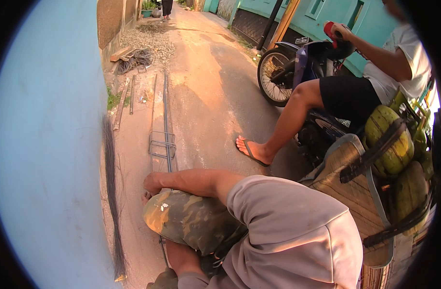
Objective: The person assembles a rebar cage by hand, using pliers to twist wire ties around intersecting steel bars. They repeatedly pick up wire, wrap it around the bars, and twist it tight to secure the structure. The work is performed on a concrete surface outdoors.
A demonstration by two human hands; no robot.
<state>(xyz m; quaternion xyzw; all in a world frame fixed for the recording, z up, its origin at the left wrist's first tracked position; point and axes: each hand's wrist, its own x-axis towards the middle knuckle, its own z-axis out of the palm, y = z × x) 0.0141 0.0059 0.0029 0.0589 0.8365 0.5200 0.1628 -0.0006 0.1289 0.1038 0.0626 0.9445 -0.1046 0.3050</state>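
My right arm reaches left across my camouflage-covered knee. My right hand (153,183) is bent down beside long thin steel bars (168,120) on the ground. Its fingers look curled, but what they grip is hidden. My left forearm (182,257) passes beneath the knee, and the hand is hidden behind it. Rectangular bent-steel stirrups (161,144) stand around the bars just beyond my right hand. More of the bars shows below my knee.
A bundle of thin black wire (114,202) lies along the blue wall (47,144). Ahead are wooden strips (121,103), a wire coil (136,60) and gravel (150,41). At right, another person sits on a motorbike (302,62), foot down, with large green fruits (386,137) behind.
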